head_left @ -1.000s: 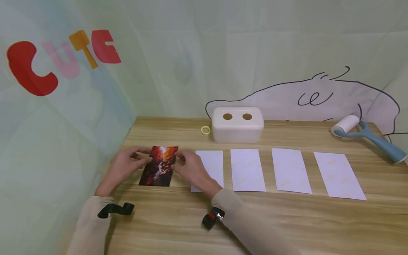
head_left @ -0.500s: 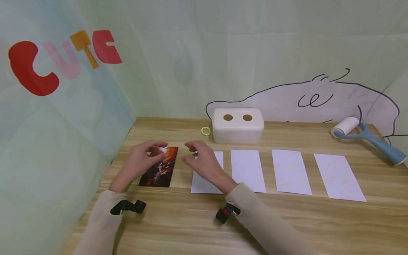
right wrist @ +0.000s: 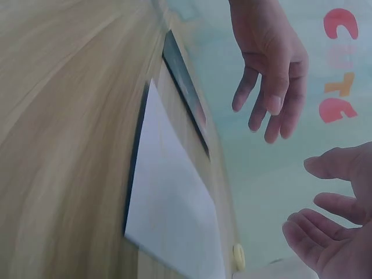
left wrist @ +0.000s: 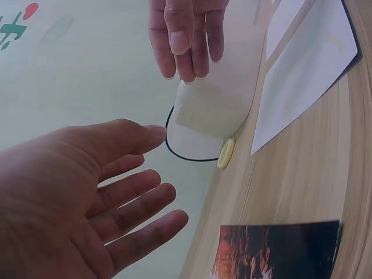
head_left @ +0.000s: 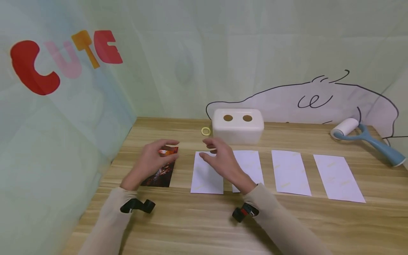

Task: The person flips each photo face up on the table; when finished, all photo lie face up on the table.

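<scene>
A glossy photo card (head_left: pixel 160 176) with a red, orange and dark picture lies face up at the left of the table. My left hand (head_left: pixel 151 161) hovers over it in the head view, its fingers relaxed and holding nothing. My right hand (head_left: pixel 223 159) hangs above the gap between a white card (head_left: pixel 204 177) and a second white card (head_left: pixel 250 166), partly covering both. Its fingers are loosely bent, with nothing between them. Both hands appear raised off the table in the left wrist view, where the photo card (left wrist: pixel 279 250) sits below them.
Two more white cards, a third one (head_left: pixel 290 173) and a rightmost one (head_left: pixel 339 179), lie in the row. Behind stand a white box (head_left: pixel 237 132) with two round holes and a pale yellow ring (head_left: pixel 205 131). A lint roller (head_left: pixel 366 136) with a blue handle rests at the back right.
Both hands have let go of the photo card's edges, lifted and moved right, the right hand farther, toward the white cards. The photo card stays where it was.
</scene>
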`<state>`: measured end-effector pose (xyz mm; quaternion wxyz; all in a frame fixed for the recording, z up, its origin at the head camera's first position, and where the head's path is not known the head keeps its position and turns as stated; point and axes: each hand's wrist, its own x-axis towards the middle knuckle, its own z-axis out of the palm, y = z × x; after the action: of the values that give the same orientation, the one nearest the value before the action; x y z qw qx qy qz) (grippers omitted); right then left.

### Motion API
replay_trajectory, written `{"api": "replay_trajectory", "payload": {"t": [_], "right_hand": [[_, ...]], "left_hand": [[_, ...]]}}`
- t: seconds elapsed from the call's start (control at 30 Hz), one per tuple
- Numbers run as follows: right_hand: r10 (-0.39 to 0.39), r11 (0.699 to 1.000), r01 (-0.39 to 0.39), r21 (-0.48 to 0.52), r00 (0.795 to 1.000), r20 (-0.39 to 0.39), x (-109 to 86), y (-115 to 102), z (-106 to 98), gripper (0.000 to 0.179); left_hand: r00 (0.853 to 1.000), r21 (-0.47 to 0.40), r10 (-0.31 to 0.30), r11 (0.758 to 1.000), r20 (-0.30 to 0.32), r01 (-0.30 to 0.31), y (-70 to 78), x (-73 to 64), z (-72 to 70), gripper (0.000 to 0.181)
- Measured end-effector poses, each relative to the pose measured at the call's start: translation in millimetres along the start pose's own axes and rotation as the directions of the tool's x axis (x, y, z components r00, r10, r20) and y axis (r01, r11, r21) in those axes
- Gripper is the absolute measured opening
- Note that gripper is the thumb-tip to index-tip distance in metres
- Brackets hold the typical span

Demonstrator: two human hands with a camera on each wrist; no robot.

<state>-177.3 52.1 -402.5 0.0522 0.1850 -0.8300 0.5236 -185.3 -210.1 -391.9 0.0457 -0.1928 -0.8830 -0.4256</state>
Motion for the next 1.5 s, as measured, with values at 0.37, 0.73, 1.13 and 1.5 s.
{"api": "replay_trajectory", "payload": {"t": [0.37, 0.73, 1.13, 1.5], "right_hand": [[0.098, 0.995, -0.099, -0.017, 0.995, -0.023, -10.3, 14, -16, 0.046], [0.112, 0.993, -0.114, -0.024, 0.991, -0.070, -18.1, 25, -16, 0.042], [0.197, 0.976, -0.200, -0.086, 0.980, -0.038, -21.5, 42, -23, 0.040], [0.211, 0.971, -0.208, -0.122, 0.977, 0.013, -21.3, 47, -23, 0.036]], "left_hand": [[0.997, 0.032, -0.004, 0.999, 0.083, 0.001, 11.7, 2.3, 22.7, 0.044], [0.987, -0.062, 0.030, 0.998, 0.156, -0.021, 8.2, 0.3, 44.2, 0.046], [0.977, -0.010, 0.050, 0.999, 0.209, -0.049, 10.6, 1.9, 61.9, 0.048], [0.941, 0.118, 0.082, 0.985, 0.329, -0.126, 12.4, -1.0, 74.4, 0.058]]}}
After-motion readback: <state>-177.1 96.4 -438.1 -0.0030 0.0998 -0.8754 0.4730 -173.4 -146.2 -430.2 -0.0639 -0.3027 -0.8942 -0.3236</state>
